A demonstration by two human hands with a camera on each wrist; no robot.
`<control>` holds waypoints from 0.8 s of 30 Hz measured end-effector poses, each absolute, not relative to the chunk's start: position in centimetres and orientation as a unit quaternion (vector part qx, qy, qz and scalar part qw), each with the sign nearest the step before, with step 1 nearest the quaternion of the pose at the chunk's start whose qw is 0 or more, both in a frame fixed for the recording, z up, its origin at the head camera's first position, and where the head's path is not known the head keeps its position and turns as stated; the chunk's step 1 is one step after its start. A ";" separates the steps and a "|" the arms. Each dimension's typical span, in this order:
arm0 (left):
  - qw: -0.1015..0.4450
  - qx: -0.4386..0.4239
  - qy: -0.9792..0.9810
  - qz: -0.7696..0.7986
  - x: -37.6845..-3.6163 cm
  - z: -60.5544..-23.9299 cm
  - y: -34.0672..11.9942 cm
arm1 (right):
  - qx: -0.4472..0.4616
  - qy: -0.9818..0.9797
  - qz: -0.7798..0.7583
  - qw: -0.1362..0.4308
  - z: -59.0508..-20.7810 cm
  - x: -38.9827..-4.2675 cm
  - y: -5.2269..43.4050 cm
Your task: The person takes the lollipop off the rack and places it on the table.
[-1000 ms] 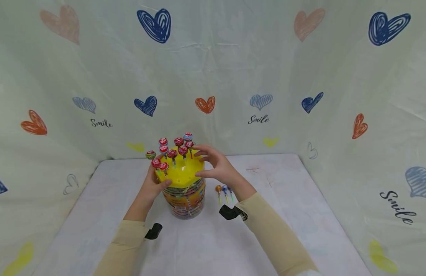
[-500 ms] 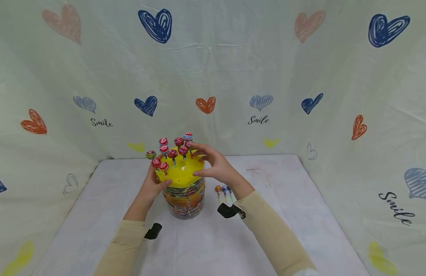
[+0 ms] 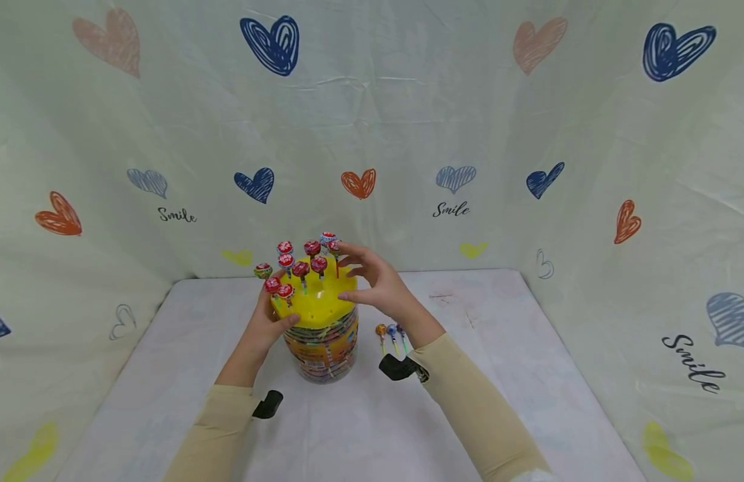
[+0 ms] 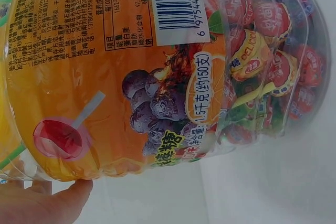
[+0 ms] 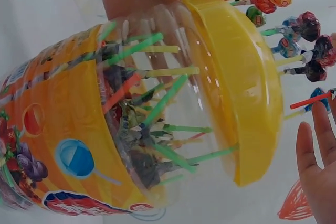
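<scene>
A clear plastic candy jar (image 3: 320, 355) with an orange label stands upright on the table, full of wrapped lollipops. Its yellow lid (image 3: 318, 309) bears several upright lollipops (image 3: 301, 269), mostly red, on the left and back. My left hand (image 3: 271, 320) grips the lid's left side, thumb at the front. At the back right of the lid, my right hand (image 3: 378, 284) holds a lollipop (image 3: 334, 246) by its head at the fingertips, with the thumb apart from it. Its red stick (image 5: 308, 100) points at the lid; the lower end shows close to the lid's top.
Right of the jar, 3 lollipops (image 3: 392, 329), one orange and two bluish, lie on the white-covered table (image 3: 468, 402). Behind the table hangs a pale cloth (image 3: 402, 134) printed with hearts. Black wrist cameras (image 3: 398, 367) sit by both cuffs.
The right hand has risen slightly with the red-stick lollipop, which sits a little higher and further right than before. The left hand and the jar have stayed put.
</scene>
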State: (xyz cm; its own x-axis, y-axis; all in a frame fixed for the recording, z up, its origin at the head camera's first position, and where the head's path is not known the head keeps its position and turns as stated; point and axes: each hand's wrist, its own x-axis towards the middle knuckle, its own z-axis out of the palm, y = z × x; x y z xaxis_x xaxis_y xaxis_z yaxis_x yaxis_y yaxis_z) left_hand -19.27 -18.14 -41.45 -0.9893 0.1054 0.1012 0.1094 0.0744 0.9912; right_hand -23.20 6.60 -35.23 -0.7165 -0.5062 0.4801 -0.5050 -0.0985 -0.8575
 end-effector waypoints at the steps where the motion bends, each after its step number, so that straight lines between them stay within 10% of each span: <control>1: 0.001 -0.072 -0.733 -0.676 -19.3 -41.5 -18.1 | -0.372 0.669 -0.643 -0.002 -35.2 -23.2 6.8; 24: -0.003 -0.063 -0.732 -0.679 -19.3 -41.3 -18.1 | -0.233 0.664 -0.710 0.023 -40.5 -22.5 13.4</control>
